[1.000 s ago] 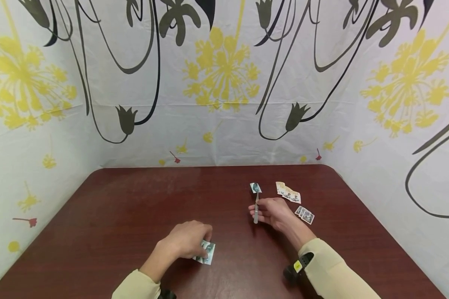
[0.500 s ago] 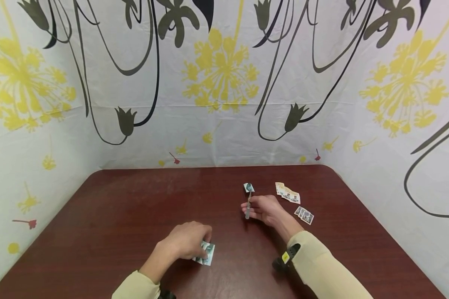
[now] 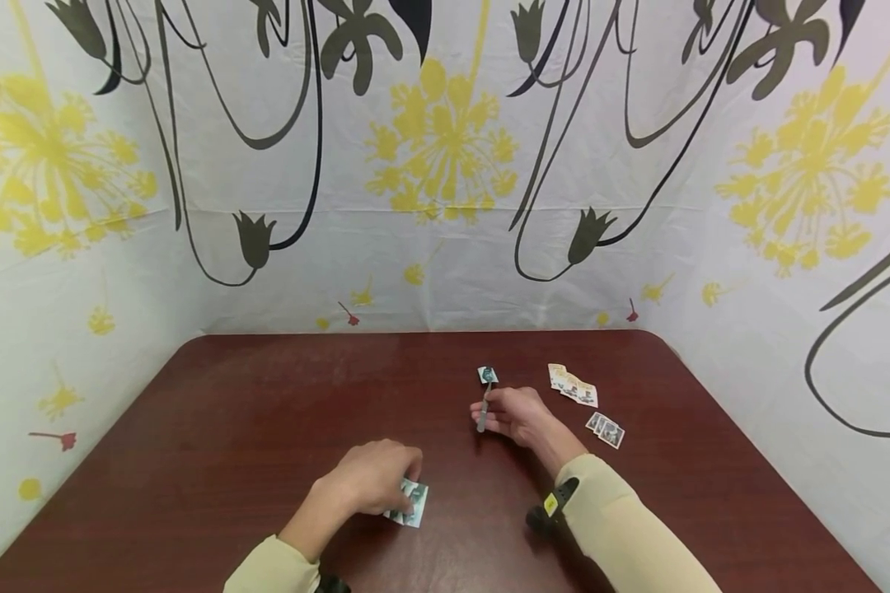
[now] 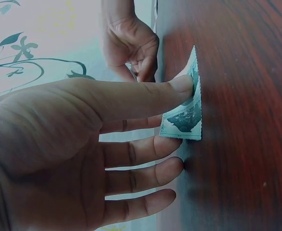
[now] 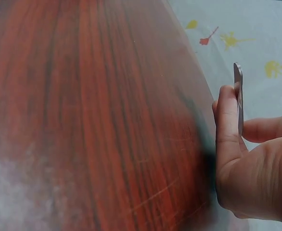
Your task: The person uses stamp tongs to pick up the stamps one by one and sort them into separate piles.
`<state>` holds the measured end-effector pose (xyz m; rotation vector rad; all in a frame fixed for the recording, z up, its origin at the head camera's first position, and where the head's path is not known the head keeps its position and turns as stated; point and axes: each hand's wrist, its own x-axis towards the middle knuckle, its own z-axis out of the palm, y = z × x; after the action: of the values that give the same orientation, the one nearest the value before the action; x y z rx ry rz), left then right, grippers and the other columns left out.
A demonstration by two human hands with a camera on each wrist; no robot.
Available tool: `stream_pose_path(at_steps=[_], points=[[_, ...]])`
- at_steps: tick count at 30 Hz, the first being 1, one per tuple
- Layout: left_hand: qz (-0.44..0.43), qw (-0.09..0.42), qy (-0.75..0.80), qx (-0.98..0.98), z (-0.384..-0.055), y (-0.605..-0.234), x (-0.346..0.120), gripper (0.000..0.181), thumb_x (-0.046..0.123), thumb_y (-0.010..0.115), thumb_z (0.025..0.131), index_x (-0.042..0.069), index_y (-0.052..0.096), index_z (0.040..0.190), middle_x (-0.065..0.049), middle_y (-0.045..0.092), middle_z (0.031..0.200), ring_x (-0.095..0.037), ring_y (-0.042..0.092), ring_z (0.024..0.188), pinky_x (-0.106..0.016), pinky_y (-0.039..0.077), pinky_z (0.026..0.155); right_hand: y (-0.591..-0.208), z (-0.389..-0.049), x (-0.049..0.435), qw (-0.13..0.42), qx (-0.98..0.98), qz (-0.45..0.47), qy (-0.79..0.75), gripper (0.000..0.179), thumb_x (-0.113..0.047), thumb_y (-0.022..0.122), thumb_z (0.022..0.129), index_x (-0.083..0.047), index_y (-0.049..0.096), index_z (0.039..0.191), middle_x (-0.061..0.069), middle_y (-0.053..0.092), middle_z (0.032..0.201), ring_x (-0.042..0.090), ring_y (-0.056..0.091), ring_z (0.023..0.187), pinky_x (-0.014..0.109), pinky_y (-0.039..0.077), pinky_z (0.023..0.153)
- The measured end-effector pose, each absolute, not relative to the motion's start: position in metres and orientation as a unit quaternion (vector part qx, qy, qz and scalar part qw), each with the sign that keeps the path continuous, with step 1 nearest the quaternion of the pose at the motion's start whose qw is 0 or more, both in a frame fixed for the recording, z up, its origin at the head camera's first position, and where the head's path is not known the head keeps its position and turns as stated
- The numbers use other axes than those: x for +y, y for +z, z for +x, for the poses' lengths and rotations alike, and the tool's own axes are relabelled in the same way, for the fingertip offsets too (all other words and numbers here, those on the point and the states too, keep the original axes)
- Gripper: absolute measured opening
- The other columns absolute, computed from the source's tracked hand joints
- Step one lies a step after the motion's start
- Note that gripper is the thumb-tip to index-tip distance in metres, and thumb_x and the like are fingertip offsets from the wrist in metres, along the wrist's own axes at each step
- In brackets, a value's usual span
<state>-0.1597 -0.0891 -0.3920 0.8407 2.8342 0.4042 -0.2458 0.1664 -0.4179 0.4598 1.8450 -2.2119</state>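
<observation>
My left hand point(image 3: 374, 476) pinches a few overlapping green postage stamps point(image 3: 416, 504) close over the near middle of the table. In the left wrist view the thumb lies across the face of these stamps point(image 4: 181, 122), whose edges are perforated, and the other fingers are behind. Farther off to the right, my right hand point(image 3: 517, 414) holds metal tweezers point(image 3: 482, 418) between thumb and fingers. At the tweezers' far tip is a single green stamp point(image 3: 487, 375). From the right wrist, the tweezers point(image 5: 239, 91) show edge-on beside the fingers; that stamp is hidden there.
Several orange-and-white stamps point(image 3: 573, 385) lie overlapped at the back right of the dark red wooden table point(image 3: 267, 412). Nearer, a small fan of grey stamps point(image 3: 605, 430) lies right of my right wrist. A patterned cloth wall point(image 3: 430, 272) rises behind the table's edge.
My right hand has moved left, carrying the tweezers and the single green stamp away from the orange-and-white ones. My left hand and its stamps stay in place.
</observation>
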Motion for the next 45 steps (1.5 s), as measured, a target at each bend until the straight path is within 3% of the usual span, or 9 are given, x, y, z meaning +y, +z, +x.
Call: stream_pose_path(at_steps=[17, 30, 45], points=[[0.284, 0.077, 0.134, 0.946, -0.157, -0.394, -0.088, 0.031, 0.023, 0.092, 0.076, 0.02, 0.064, 0.088, 0.008, 0.059, 0.08, -0.012, 0.051, 0.069, -0.034, 0.042, 0.06, -0.421, -0.254, 0.167, 0.12, 0.632, 0.183, -0.744, 0.04, -0.003, 0.051, 0.105, 0.016, 0.052, 0.14, 0.012, 0.076, 0.079, 0.017, 0.075, 0.069, 0.028, 0.063, 0.068], [0.281, 0.088, 0.138, 0.946, -0.157, -0.395, -0.088, 0.03, 0.027, 0.091, 0.08, 0.019, 0.065, 0.092, 0.007, 0.062, 0.083, -0.011, 0.051, 0.07, -0.034, 0.044, 0.061, -0.416, -0.241, 0.173, 0.124, 0.635, 0.177, -0.741, 0.041, -0.009, 0.054, 0.105, 0.012, 0.054, 0.141, 0.01, 0.077, 0.082, 0.015, 0.074, 0.07, 0.025, 0.061, 0.067], [0.275, 0.085, 0.131, 0.949, -0.162, -0.395, -0.085, 0.029, 0.033, 0.088, 0.084, 0.019, 0.063, 0.091, 0.008, 0.059, 0.079, -0.011, 0.051, 0.069, -0.034, 0.043, 0.06, -0.417, -0.212, 0.18, 0.175, 0.664, 0.136, -0.715, 0.03, -0.012, 0.052, 0.105, 0.009, 0.059, 0.124, 0.008, 0.078, 0.084, 0.013, 0.073, 0.068, 0.026, 0.06, 0.064]])
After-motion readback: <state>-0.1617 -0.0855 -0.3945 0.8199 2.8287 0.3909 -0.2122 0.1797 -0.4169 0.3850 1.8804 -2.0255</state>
